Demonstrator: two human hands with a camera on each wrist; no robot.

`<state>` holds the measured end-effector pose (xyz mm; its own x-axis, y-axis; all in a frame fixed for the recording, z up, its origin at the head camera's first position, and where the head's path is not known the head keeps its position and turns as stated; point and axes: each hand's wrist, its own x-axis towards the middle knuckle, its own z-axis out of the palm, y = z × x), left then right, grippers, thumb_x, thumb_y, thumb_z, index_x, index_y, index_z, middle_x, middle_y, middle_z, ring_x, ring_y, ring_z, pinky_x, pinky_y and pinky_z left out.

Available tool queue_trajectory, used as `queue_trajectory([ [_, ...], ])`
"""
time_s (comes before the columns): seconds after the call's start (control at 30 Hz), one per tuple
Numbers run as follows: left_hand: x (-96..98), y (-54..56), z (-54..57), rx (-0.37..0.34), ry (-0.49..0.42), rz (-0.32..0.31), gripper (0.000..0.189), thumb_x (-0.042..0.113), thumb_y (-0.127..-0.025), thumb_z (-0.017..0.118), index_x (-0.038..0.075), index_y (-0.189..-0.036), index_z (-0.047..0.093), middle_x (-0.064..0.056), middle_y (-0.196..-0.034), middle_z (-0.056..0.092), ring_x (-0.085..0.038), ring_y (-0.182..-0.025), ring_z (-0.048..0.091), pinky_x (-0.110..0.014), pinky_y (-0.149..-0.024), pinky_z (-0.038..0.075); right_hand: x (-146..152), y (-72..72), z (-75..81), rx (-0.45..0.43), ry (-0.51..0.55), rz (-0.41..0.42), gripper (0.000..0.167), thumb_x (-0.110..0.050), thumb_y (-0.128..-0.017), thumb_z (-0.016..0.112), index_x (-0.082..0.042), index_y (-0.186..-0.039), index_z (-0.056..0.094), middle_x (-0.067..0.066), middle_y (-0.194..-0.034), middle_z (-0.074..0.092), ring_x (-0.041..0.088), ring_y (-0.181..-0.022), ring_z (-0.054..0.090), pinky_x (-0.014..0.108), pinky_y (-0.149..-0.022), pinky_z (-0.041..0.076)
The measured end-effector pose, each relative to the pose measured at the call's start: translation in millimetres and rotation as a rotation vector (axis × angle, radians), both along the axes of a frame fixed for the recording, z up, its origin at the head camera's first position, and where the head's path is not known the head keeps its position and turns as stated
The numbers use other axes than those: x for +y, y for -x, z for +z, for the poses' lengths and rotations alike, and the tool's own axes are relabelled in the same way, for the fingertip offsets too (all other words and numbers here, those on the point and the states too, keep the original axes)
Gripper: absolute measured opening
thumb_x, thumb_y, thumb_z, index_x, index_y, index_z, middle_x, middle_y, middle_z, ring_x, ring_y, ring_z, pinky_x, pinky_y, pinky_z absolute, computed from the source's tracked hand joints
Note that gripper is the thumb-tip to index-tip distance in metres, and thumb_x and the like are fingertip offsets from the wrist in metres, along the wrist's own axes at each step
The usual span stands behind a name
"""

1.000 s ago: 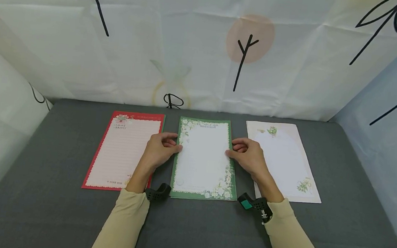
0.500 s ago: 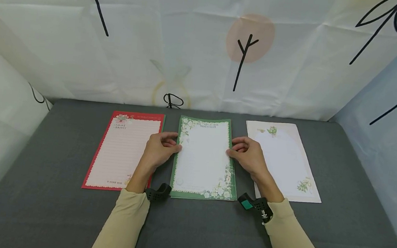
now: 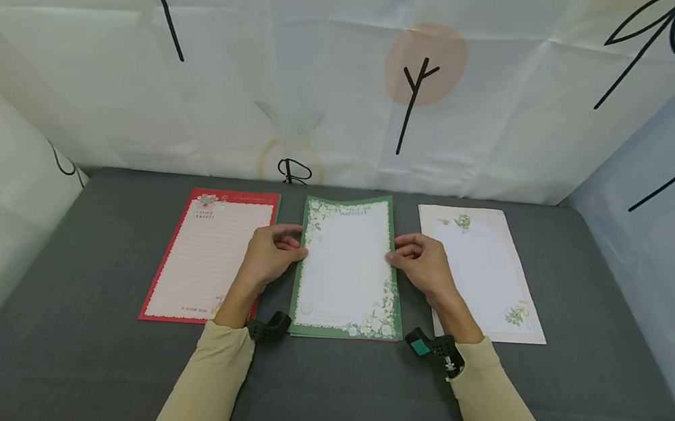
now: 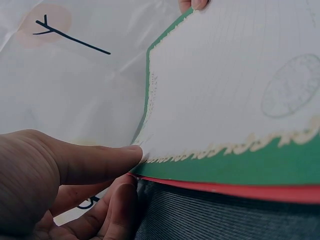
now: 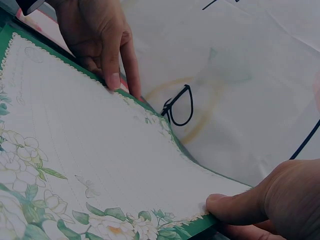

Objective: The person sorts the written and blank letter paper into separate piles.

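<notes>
A green-bordered sheet of letter paper with white flowers lies between both hands in the head view. My left hand pinches its left edge, thumb on top and fingers underneath. At the opposite edge, my right hand pinches the paper in the same manner. The sheet's far edge curls up, its right corner highest. A red edge shows beneath the green one in the left wrist view. The right wrist view shows the left hand across the bent sheet and the right thumb pressing near its flowered corner.
A red-bordered lined sheet lies to the left, partly under my left forearm, with a green edge behind it. To the right is a white sheet with leaf prints. The grey tabletop meets a white printed curtain at the back.
The far edge of the green-bordered paper has risen, most at its right corner. A thin red edge has come into view at its lower right. Both hands have barely moved.
</notes>
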<state>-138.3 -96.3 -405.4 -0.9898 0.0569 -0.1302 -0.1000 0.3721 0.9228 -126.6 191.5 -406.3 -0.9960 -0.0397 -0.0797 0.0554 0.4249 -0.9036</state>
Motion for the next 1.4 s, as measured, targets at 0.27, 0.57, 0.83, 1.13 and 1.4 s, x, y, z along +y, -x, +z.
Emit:
queue_trajectory([
  [0.27, -0.4, -0.7, 0.1, -0.003, -0.019, 0.003, 0.043, -0.002, -0.088, 0.075, 0.000, -0.131, 0.067, -0.013, -0.093, 0.066, -0.025, -0.085, 0.063, -0.027, -0.071, 0.050, 0.1, -0.4, -0.5, 0.000, 0.002, -0.013, 0.025, -0.001, -0.093, 0.072, 0.009, -0.115, 0.066, 0.012, -0.083, 0.071, 0.018, -0.075, 0.059, 0.028, -0.067, 0.048],
  [0.57, -0.8, -0.8, -0.8, -0.007, -0.018, 0.005, 0.043, -0.002, -0.088, 0.075, -0.001, -0.130, 0.065, -0.012, -0.092, 0.066, -0.028, -0.087, 0.065, -0.028, -0.072, 0.050, 0.1, -0.1, -3.1, 0.023, 0.010, -0.022, 0.020, -0.001, -0.094, 0.072, 0.008, -0.110, 0.067, 0.015, -0.087, 0.073, 0.017, -0.076, 0.059, 0.027, -0.067, 0.048],
  [0.83, -0.1, -0.8, 0.0, -0.015, -0.010, 0.001, 0.043, 0.000, -0.089, 0.076, -0.001, -0.130, 0.065, -0.013, -0.093, 0.066, -0.028, -0.088, 0.064, -0.029, -0.073, 0.050, -2.0, -1.0, -2.6, 0.058, 0.017, -0.047, 0.017, -0.002, -0.093, 0.073, 0.009, -0.106, 0.068, 0.017, -0.092, 0.068, 0.018, -0.080, 0.058, 0.023, -0.067, 0.048],
  [1.13, 0.6, -0.9, 1.5, -0.027, -0.009, 0.003, 0.041, 0.001, -0.089, 0.075, -0.001, -0.129, 0.066, -0.011, -0.093, 0.065, -0.026, -0.087, 0.064, -0.029, -0.072, 0.049, -1.0, -0.8, -2.5, 0.045, 0.031, -0.059, 0.017, -0.002, -0.094, 0.072, 0.009, -0.106, 0.069, 0.016, -0.090, 0.068, 0.018, -0.079, 0.058, 0.022, -0.067, 0.048],
  [1.4, 0.9, -0.6, 1.6, -0.025, 0.009, 0.014, 0.038, 0.003, -0.090, 0.074, -0.002, -0.127, 0.067, -0.011, -0.091, 0.066, -0.022, -0.084, 0.062, -0.029, -0.071, 0.047, 2.1, -1.7, 0.0, 0.025, 0.088, -0.028, 0.018, -0.003, -0.094, 0.072, 0.010, -0.106, 0.068, 0.018, -0.090, 0.069, 0.019, -0.079, 0.058, 0.024, -0.069, 0.049],
])
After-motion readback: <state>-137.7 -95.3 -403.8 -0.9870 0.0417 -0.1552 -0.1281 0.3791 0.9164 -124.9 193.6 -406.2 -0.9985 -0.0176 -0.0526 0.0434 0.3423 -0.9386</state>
